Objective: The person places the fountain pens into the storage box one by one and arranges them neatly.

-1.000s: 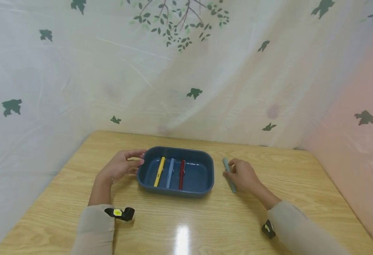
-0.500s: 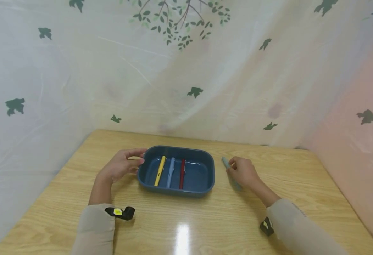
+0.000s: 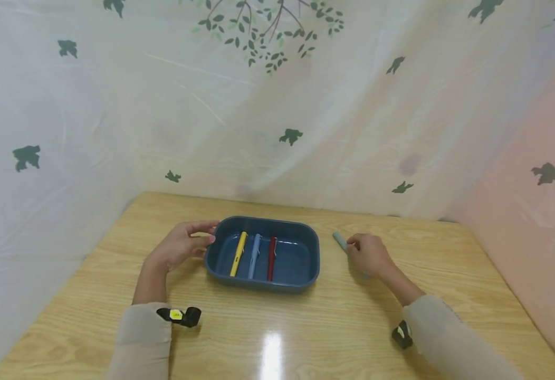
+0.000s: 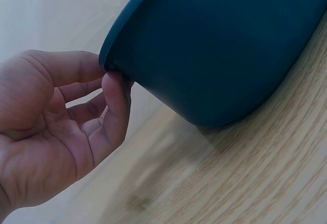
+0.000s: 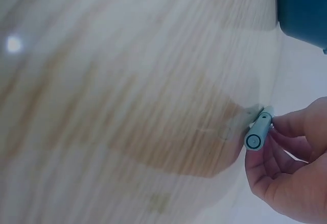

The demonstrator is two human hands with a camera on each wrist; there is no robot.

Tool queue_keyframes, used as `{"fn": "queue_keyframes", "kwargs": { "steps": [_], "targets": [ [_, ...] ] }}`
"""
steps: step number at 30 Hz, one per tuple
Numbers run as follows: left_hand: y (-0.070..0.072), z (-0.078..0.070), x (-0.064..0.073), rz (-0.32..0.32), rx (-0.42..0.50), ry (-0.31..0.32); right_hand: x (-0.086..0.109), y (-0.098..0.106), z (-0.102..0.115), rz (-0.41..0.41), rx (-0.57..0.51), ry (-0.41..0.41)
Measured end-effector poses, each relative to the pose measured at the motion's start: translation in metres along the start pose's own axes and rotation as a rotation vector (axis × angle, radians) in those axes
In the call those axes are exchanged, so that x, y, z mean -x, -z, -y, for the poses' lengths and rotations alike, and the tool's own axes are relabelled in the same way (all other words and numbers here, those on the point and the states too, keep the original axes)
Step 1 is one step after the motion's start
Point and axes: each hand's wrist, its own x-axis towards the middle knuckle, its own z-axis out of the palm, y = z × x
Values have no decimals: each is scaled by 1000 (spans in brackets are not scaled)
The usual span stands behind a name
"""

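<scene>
My left hand [image 3: 179,247] holds the left end of a dark blue rectangular tray [image 3: 263,285]; in the left wrist view its thumb and fingertips meet at the tray's rim [image 4: 120,27]. Inside the tray lie a yellow pen [image 3: 238,256], a light blue pen [image 3: 254,258] and a dark red pen [image 3: 271,258], side by side and roughly parallel. Right of the tray, my right hand [image 3: 369,256] pinches a pale green pen [image 3: 339,240] between thumb and fingers. Its round end faces the right wrist camera, close above or on the table; the hand hides its middle in the head view.
The light wooden table [image 3: 239,338] runs up to a pale curtain [image 3: 239,132] with leaf prints at the back and sides. The right part of the tray floor [image 3: 294,261] is bare beside the red pen.
My right hand has shifted a little to the right with the green pen, which now slants more. The left hand and the tray have stayed nearly in place.
</scene>
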Motion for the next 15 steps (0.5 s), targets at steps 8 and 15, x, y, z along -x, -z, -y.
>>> {"fn": "queue_keyframes", "kwargs": {
  "steps": [8, 15],
  "targets": [
    [1, 1, -2, 1, -6, 0, 2, 4, -5, 27, -5, 2],
    [0, 2, -4, 7, 32, 9, 6, 8, -5, 73, -4, -17]
  ]
}}
